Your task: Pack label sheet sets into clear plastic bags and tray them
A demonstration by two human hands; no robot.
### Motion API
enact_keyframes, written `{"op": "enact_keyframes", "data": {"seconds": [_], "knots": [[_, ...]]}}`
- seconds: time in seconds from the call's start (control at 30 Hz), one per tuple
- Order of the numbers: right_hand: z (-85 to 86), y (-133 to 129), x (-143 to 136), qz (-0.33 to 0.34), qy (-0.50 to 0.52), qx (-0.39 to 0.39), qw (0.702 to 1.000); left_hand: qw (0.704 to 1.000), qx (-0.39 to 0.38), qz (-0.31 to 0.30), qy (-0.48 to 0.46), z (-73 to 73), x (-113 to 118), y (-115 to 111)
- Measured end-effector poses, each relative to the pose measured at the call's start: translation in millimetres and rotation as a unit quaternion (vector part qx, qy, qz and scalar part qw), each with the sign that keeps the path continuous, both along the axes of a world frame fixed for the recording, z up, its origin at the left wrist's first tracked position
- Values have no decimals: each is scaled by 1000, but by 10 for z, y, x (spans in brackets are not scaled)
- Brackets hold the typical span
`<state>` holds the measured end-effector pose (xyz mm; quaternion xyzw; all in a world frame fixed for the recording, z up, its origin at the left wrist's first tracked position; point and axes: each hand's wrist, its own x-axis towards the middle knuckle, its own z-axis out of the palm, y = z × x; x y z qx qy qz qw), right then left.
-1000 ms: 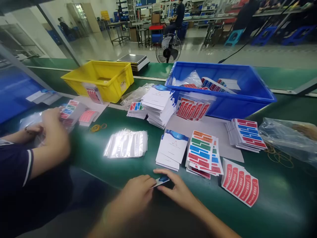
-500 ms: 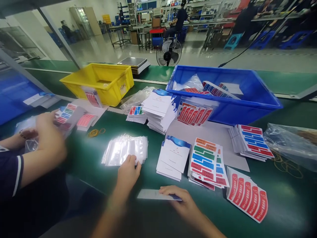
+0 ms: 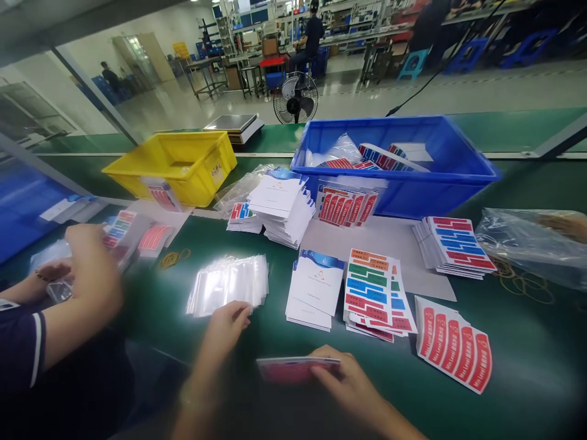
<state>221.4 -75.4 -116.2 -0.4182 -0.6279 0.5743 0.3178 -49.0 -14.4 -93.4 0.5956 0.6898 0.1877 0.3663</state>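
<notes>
Right hand (image 3: pixel 351 382) pinching red card stack (image 3: pixel 298 368) near belt edge, left hand (image 3: pixel 227 324) grip loose, fingertips on clear bags (image 3: pixel 229 282).

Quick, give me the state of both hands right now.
Left hand: fingers at the near edge of the clear bag stack; whether it grips one cannot be told.
Right hand: closed on a small flat pack of sheets, red side showing.

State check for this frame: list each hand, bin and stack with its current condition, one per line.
Left hand: fingertips on stack of clear plastic bags.
Right hand: gripping thin red sticker set, held flat.
Yellow plastic bin: open, looks nearly empty.
Blue plastic bin: open, holding sheets and bags.
White booklet pile: flat, fanned.
</notes>
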Motion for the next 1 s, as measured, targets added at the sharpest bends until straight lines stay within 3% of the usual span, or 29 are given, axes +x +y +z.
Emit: {"op": "enact_keyframes", "data": {"seconds": [0.17, 0.3, 0.4, 0.5, 0.6, 0.67, 0.87, 1.0], "knots": [[43, -63, -9, -86, 52, -67, 993, 999, 3, 46, -2, 82, -198, 58], [128, -18, -26, -76, 69, -55, 993, 997, 31, 65, 27, 249, -228, 137], [217, 69, -77, -68, 6, -3, 998, 999, 34, 35, 24, 425, -59, 104], [310, 156, -169, -86, -51, 42, 994, 998, 21, -59, 10, 520, 274, -34], [373, 212, -248, -79, -63, 90, 991, 984, 47, -172, 20, 488, 610, -199], [391, 228, -267, -76, -60, 105, 990, 976, 62, -207, 22, 436, 757, -276], [368, 217, -221, -91, -102, 113, 984, 982, 67, -173, -24, 362, 850, -370], [307, 198, -235, -76, -159, 137, 975, 975, 143, -171, 14, 277, 886, -468]]}}
